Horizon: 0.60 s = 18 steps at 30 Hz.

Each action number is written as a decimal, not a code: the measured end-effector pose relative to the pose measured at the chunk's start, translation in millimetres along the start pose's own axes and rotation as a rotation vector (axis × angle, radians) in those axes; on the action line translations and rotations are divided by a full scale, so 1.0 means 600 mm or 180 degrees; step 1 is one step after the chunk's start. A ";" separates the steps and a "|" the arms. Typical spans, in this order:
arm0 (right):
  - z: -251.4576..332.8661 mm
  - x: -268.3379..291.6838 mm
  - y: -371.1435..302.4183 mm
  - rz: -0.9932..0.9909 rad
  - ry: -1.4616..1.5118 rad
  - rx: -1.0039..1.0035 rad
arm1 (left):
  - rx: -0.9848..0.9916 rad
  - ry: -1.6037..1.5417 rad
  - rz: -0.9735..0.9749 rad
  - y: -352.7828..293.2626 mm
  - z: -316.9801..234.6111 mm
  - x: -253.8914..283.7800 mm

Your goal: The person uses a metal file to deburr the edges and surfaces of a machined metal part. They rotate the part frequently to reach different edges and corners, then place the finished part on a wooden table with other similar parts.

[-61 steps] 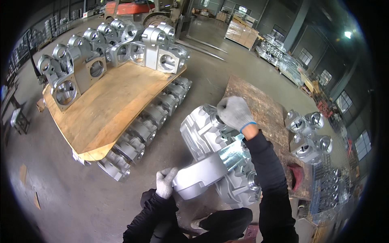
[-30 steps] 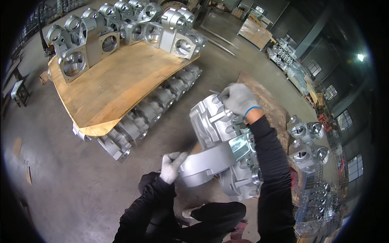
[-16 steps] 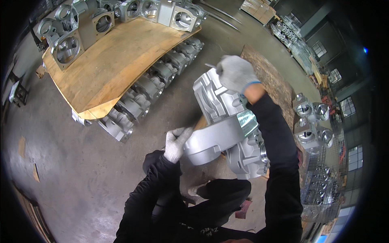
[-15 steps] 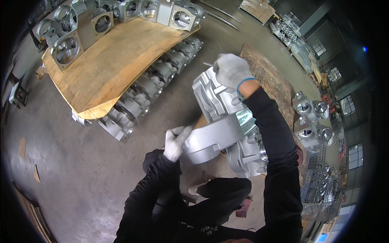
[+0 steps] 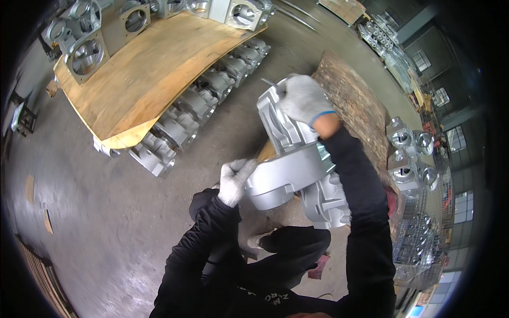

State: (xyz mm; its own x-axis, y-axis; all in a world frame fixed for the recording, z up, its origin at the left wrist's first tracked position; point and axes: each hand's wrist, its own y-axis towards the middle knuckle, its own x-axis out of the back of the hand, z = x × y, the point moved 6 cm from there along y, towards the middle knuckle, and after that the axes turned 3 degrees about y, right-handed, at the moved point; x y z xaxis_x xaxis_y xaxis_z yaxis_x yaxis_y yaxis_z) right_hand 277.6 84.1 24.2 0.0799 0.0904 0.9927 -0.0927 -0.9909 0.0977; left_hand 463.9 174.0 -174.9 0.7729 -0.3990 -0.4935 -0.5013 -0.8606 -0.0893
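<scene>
A large silver-grey metal casting point(image 5: 286, 175) with a broad rounded body and ribbed arms lies tilted in front of me. At its left end my left hand point(image 5: 233, 183), in a whitish knit glove, is closed with its fingers against the rim. Over the casting's far ribbed part, my right hand point(image 5: 308, 99), in a grey glove with a blue cuff, is closed around a thin, flat grey tool point(image 5: 269, 82). Only the tool's tip sticks out past the fingers, so its kind is unclear. A greenish sheet point(image 5: 325, 159) shows beside my right sleeve.
Under and beyond the casting stands a worn wooden board point(image 5: 354, 100). At the left, a plywood sheet point(image 5: 159, 63) rests on rows of similar castings point(image 5: 177, 124). More castings point(image 5: 405, 159) stand at the right by a wire mesh crate point(image 5: 421, 249). My bent leg point(image 5: 297, 246) is close below.
My right hand has shifted a little nearer along the ribbed part, with the tool tip tilting. My left hand stays at the casting's left end. The whole view has moved slightly.
</scene>
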 end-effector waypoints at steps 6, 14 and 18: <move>-0.063 0.087 -0.061 -0.0753 0.0891 -0.0074 | 0.0184 -0.0067 -0.0450 -0.001 0.012 0.013; -0.229 0.158 -0.111 -0.0543 0.0574 -0.1475 | 0.0433 -0.0556 -0.1036 0.004 0.051 0.039; -0.231 0.139 -0.089 -0.0408 0.0281 -0.1304 | 0.0573 -0.0124 -0.0876 0.006 0.049 0.046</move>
State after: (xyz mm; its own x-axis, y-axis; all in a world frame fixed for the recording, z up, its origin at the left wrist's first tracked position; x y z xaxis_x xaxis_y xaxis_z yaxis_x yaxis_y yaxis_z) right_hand 151.9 158.4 111.8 0.0328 0.2358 0.9712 -0.4751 -0.8513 0.2227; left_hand 472.0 168.9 -214.3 0.8751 -0.1438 -0.4620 -0.3392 -0.8633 -0.3738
